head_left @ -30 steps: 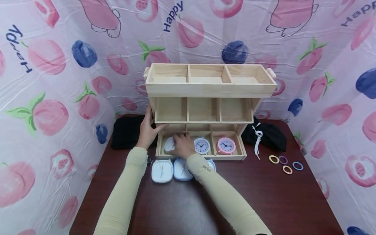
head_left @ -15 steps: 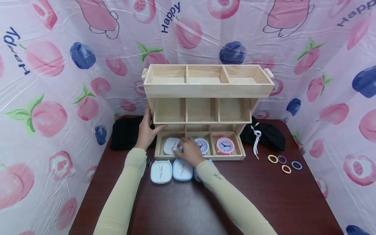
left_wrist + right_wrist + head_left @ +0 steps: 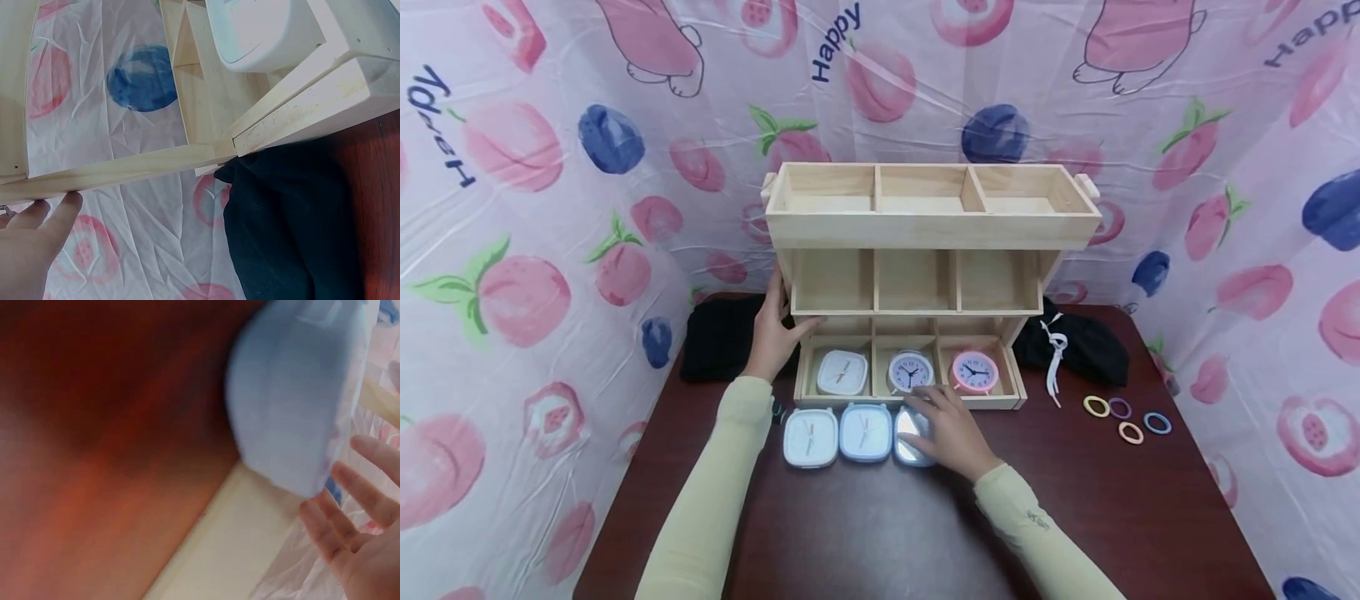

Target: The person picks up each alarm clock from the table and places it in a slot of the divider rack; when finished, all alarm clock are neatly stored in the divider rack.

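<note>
A three-tier wooden organizer box (image 3: 934, 232) stands on the table. Its left side is touched by my left hand (image 3: 772, 332), fingers straight along the wood and thumb by the middle tray's lower edge. In the bottom tray sit a white square clock (image 3: 842, 372), a pale lavender round clock (image 3: 911, 372) and a pink round clock (image 3: 975, 372), one per compartment. In front lie a whitish square clock (image 3: 810, 438), a light blue square clock (image 3: 866, 432) and a blue square clock (image 3: 908, 437). Spread fingers of my right hand (image 3: 953, 432) reach over the blue one, partly hiding it.
Black cloth (image 3: 722, 337) lies left of the box; a black pouch (image 3: 1086, 348) with white cord lies right. Colored rings, including a blue ring (image 3: 1157, 423), are on the table's right side. A fruit-print curtain (image 3: 887, 83) surrounds the table.
My right hand has left the white clock in the bottom-left compartment and moved right and toward me, over the blue clock. The left hand stays on the box.
</note>
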`<action>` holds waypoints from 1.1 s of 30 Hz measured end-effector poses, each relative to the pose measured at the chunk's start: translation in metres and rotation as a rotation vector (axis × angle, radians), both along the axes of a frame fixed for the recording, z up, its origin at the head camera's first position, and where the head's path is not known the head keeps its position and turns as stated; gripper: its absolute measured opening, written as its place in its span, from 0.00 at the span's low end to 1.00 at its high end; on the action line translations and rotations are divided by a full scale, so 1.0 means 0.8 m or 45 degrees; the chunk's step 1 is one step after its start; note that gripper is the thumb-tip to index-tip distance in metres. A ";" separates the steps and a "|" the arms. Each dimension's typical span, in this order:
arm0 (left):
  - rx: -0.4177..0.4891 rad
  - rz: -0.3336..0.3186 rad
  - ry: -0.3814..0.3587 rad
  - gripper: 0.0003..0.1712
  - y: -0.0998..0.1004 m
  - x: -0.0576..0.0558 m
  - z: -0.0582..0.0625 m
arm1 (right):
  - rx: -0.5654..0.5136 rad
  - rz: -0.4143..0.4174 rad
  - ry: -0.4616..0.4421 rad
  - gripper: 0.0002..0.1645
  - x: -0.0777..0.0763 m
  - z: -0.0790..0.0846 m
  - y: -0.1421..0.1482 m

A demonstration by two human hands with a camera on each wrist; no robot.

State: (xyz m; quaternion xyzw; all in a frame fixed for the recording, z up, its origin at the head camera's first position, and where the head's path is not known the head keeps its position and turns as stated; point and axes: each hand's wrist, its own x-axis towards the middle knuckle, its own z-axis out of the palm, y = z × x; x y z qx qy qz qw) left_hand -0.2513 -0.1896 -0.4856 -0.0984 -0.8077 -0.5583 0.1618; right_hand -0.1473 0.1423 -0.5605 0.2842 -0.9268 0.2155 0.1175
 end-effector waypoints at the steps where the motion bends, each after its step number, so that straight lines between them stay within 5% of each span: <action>1: -0.002 0.002 -0.001 0.68 0.000 0.000 0.000 | 0.014 0.008 -0.006 0.40 0.005 -0.003 0.005; 20: -0.045 0.010 0.019 0.67 0.000 0.001 0.001 | -0.049 0.010 -0.106 0.64 0.051 -0.030 0.045; 33: -0.046 0.013 0.028 0.67 0.002 0.002 0.001 | -0.076 -0.142 -0.292 0.68 0.075 -0.027 0.057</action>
